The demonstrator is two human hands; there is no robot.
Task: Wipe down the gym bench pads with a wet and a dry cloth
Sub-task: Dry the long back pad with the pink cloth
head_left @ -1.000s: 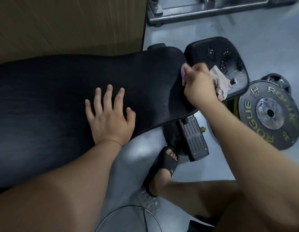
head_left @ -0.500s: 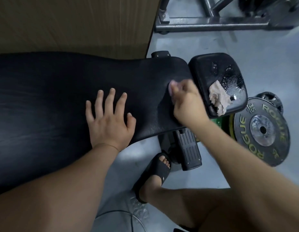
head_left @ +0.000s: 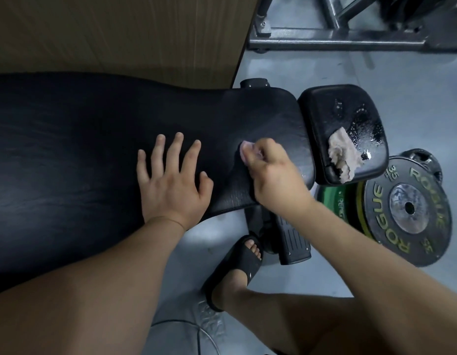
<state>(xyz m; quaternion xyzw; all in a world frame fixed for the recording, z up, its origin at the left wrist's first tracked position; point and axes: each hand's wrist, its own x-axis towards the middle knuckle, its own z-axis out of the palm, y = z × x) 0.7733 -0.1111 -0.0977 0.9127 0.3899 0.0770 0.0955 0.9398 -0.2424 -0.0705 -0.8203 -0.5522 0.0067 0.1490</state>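
A long black bench pad (head_left: 94, 155) runs across the left and middle of the view. A smaller black seat pad (head_left: 324, 108) lies to its right, with wet droplets on it. A crumpled beige cloth (head_left: 341, 152) lies on the seat pad. My left hand (head_left: 172, 180) rests flat on the long pad with fingers spread. My right hand (head_left: 270, 172) is curled round a small pink cloth (head_left: 245, 149) and presses it on the long pad near its right end. Most of the pink cloth is hidden under the fingers.
Black and green weight plates (head_left: 411, 211) lie on the grey floor at right. A steel rack base (head_left: 350, 39) crosses the top right. A wooden panel (head_left: 119, 34) stands behind the bench. My sandalled foot (head_left: 237, 267) and the bench's foot lever (head_left: 294, 242) are below the pad.
My right hand has left the beige cloth on the seat pad and moved left onto the long pad with the pink cloth. My left hand has stayed flat.
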